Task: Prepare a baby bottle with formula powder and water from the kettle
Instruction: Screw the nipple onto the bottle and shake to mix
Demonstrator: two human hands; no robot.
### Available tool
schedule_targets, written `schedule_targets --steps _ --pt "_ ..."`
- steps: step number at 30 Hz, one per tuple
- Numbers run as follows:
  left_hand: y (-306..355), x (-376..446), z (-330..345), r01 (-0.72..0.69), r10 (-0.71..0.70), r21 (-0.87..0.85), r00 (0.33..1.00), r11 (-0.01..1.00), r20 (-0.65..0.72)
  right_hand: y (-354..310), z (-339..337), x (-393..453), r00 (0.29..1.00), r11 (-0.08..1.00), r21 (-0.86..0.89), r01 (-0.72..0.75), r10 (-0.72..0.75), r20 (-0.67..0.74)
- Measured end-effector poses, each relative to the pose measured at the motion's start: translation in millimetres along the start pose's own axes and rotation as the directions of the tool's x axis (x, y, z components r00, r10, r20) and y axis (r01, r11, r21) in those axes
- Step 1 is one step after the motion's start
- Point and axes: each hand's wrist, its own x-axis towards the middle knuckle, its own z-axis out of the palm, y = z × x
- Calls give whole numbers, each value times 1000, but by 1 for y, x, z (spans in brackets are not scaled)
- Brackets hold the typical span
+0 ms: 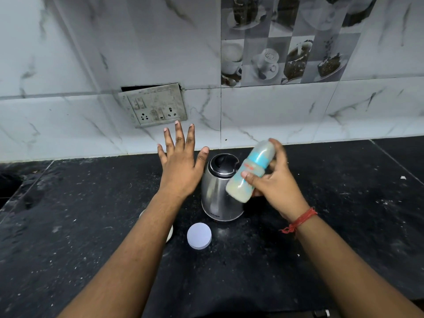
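Note:
My right hand (274, 187) grips a baby bottle (251, 169) tilted steeply, its blue-banded body full of pale milky liquid and slightly motion-blurred. It hovers in front of a steel electric kettle (216, 196) with a closed black lid that stands on the black counter. My left hand (181, 161) floats open to the left of the kettle, fingers spread, holding nothing. A round white lid (199, 235) lies flat on the counter in front of the kettle. A white container (169, 234) is mostly hidden under my left forearm.
The black stone counter (344, 203) is speckled with powder and crumbs. A marble-tiled wall with a grimy socket panel (153, 107) rises behind. A dark recess (9, 187) opens at the left edge.

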Motion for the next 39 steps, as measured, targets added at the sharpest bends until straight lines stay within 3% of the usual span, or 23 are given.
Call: schedule_targets --steps 2,6,8,13,17,19,23,24,27,29,34,39 --pt "0 0 0 -2 2 1 1000 1000 -2 -3 -1 -1 1000 1000 23 -17 17 27" --pt "1 -2 0 1 -1 2 1000 1000 8 -13 -7 2 973 989 129 75 -45 -225" --pt "1 -2 0 -1 1 1 1000 1000 10 -14 -7 2 962 983 151 104 -61 -266" --pt "6 -2 -1 1 -1 -2 1000 1000 18 -9 0 -5 1000 998 64 2 -3 20" --pt "6 -4 -1 1 -1 4 1000 1000 23 -17 -1 -3 977 988 139 63 -32 -210" --pt "5 -4 -1 -3 3 0 1000 1000 16 -19 0 -4 967 982 166 93 -49 -252" --pt "4 -4 0 -8 8 -2 1000 1000 9 -20 5 -12 999 998 69 2 -5 47" --pt "4 -5 0 -6 6 2 1000 1000 11 -19 3 -12 999 997 72 2 -5 40" --pt "3 -6 0 6 -6 10 1000 1000 13 -23 1 -8 980 989 136 59 -31 -195" --pt "2 -6 0 5 -5 12 1000 1000 11 -21 0 -7 964 981 171 91 -44 -263" --pt "2 -6 2 6 -6 4 1000 1000 14 -14 7 -16 996 999 -34 -13 16 89" --pt "0 -6 2 12 -12 6 1000 1000 18 -22 6 -9 975 987 142 71 -39 -217"
